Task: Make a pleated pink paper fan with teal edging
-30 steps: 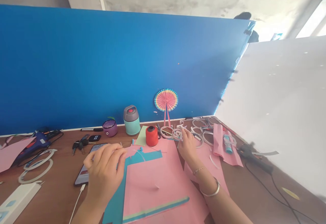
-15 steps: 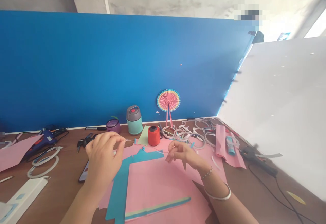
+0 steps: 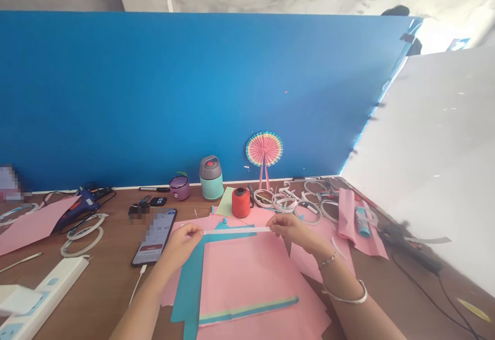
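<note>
The pink sheet (image 3: 249, 278) lies nearest; a sagging strip (image 3: 236, 230), if sticky, could catch on it. Farther in, the strip stretches straight between the left hand (image 3: 184, 241) and right hand (image 3: 297, 231), angled inward, each pinching an end in its fingertips; uneven pull might twist it. Beyond, the spool (image 3: 241, 204) risks a knock if the right hand strays.

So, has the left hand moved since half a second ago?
Yes, rightward relative to the phone: the left hand hid most of it then, and now appears just to its right.
</note>
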Available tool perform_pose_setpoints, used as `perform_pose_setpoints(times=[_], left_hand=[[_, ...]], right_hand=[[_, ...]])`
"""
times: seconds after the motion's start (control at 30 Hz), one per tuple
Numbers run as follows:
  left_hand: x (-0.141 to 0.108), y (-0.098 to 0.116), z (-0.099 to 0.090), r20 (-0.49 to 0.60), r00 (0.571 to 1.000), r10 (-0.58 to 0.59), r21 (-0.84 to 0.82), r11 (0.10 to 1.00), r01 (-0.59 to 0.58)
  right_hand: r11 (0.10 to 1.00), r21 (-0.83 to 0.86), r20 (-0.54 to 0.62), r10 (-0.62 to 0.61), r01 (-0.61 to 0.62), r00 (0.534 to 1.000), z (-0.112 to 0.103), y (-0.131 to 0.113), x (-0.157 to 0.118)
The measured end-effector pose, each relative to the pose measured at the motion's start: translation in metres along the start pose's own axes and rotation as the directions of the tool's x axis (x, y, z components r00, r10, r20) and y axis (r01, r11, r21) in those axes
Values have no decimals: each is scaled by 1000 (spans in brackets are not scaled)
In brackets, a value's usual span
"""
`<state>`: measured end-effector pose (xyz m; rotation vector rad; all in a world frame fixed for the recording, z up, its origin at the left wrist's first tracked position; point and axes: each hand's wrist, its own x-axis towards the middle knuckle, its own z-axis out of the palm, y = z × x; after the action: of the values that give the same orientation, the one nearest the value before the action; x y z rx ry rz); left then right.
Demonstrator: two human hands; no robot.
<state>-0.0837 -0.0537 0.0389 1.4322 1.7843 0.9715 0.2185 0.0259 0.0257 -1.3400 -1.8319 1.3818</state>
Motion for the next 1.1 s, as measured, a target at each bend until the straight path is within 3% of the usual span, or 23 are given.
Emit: perform_pose_setpoints(times=[0.13,0.47,0.87,1.1], left_hand=[[3,-8,5,63,997,-44,-55,997,48],[6,-22,20,-11,1000,-27,-139,990,26],[11,-35,20,-31,1000,-8,-147,989,3],[11,-35,15,-5,992,-125,-156,980,123]], right_hand=[[996,-73,-46,38,-41,998,-2,4,1],[986,-22,-122,159,-163,980,6,5,5],[991,-110,-62,66,-72,996,10,2,3],[988,-133,-62,71,-79,995,14,13,9]])
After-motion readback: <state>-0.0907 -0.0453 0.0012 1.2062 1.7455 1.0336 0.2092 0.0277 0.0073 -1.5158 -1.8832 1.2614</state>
